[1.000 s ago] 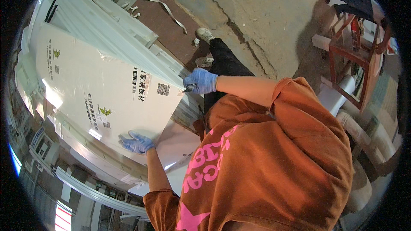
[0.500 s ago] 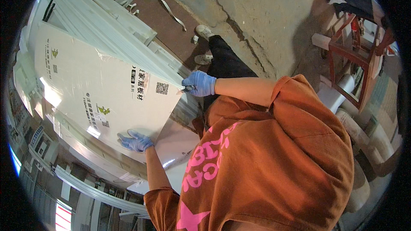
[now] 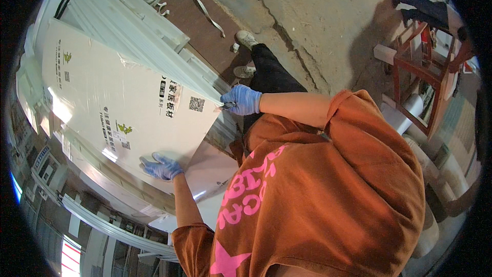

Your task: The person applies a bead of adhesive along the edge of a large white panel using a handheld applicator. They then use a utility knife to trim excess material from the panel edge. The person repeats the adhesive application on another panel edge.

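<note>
A large white panel (image 3: 133,107) wrapped in printed clear film lies in front of me on a stack of boards. My left hand (image 3: 163,166), in a blue glove, rests flat on the panel near its closer lower edge, fingers spread. At the panel's near right corner, my right hand (image 3: 242,99), also gloved in blue, is closed around a small dark tool (image 3: 227,105). The tool's tip meets the corner edge; its exact kind is mostly hidden by the fingers.
White strips and boards (image 3: 123,25) are stacked beyond the panel. A brown sheet (image 3: 197,20) with curled white offcuts (image 3: 205,13) lies on the floor. A reddish wooden frame (image 3: 420,72) stands at right, with another person's arm beside it. Rolls (image 3: 451,166) lie below it.
</note>
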`<state>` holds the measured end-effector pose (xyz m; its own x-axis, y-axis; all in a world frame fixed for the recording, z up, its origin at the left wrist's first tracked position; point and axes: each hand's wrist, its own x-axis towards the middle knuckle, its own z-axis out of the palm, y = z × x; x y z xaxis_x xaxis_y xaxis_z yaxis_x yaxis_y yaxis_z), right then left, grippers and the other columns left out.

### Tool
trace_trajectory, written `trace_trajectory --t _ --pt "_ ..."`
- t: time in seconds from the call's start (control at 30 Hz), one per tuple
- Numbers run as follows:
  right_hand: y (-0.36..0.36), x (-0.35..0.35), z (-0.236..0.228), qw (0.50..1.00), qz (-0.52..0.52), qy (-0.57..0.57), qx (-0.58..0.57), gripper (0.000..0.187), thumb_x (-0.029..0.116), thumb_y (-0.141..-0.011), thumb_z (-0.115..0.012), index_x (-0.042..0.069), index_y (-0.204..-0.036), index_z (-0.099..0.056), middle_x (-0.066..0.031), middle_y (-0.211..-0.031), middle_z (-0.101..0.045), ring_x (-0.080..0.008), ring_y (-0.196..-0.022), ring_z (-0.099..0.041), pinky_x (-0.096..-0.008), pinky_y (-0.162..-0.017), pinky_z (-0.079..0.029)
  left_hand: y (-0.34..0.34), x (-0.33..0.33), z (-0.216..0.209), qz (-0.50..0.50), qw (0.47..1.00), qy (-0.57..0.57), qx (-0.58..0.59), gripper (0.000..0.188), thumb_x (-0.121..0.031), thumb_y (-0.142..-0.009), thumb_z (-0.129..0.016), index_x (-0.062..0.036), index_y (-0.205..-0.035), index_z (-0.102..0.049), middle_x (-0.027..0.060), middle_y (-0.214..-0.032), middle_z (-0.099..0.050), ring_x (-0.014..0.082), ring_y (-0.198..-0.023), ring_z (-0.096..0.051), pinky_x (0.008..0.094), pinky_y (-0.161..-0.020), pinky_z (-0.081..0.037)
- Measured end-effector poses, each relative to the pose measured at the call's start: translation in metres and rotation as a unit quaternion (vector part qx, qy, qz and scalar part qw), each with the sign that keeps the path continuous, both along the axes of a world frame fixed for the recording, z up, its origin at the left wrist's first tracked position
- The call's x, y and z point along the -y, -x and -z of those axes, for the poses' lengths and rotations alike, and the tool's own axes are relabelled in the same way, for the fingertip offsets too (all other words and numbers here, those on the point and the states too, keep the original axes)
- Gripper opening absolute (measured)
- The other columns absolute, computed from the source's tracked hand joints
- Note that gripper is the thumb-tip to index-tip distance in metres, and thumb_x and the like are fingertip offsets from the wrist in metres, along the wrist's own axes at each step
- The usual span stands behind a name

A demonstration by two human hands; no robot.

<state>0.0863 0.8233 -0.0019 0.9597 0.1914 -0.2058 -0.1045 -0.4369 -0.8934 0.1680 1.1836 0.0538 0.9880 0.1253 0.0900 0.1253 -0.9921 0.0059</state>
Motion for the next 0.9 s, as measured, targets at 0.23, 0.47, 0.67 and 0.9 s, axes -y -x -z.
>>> trace_trajectory --t 0.23,0.47,0.67,0.9 --pt "0.002 -0.005 0.01 0.999 0.025 0.04 -0.01 0.008 0.023 -0.076 -0.055 0.015 -0.079 -0.056 -0.0144 -0.06 -0.053 -0.0368 -0.057 -0.054 -0.0423 -0.052 -0.043 -0.001 0.005 -0.006 0.02 1.0 -0.016 -0.011 0.059 -0.04 -0.093 -0.041 0.0008 -0.135 -0.034 0.0255 -0.136 -0.034 0.0383 -0.13 -0.028 0.0467 -0.107 -0.023" --pt "-0.01 0.002 0.018 0.997 0.004 0.075 0.028 0.017 0.028 -0.07 -0.063 0.018 -0.082 -0.058 -0.009 -0.068 -0.059 -0.0315 -0.066 -0.059 -0.0402 -0.063 -0.044 0.0 0.011 -0.009 0.011 0.999 0.049 0.001 0.061 -0.042 -0.093 -0.041 0.0005 -0.135 -0.035 0.0253 -0.139 -0.029 0.0369 -0.13 -0.027 0.0454 -0.107 -0.024" --pt "-0.037 0.033 0.009 0.959 -0.165 0.22 0.063 0.023 0.03 -0.07 -0.065 0.022 -0.089 -0.057 -0.0014 -0.083 -0.063 -0.024 -0.078 -0.062 -0.0437 -0.074 -0.04 0.001 0.009 -0.008 0.021 1.0 -0.001 0.001 0.06 -0.042 -0.093 -0.04 0.0004 -0.135 -0.035 0.0253 -0.137 -0.032 0.0374 -0.129 -0.03 0.046 -0.107 -0.024" --pt "-0.046 0.041 0.012 0.963 -0.173 0.192 0.082 0.014 0.029 -0.073 -0.064 0.022 -0.082 -0.057 -0.0043 -0.075 -0.062 -0.027 -0.074 -0.061 -0.0455 -0.064 -0.043 0.0 0.006 -0.006 0.02 1.0 -0.009 0.001 0.059 -0.043 -0.093 -0.04 -0.0022 -0.136 -0.036 0.024 -0.139 -0.03 0.0381 -0.128 -0.03 0.0468 -0.106 -0.025"
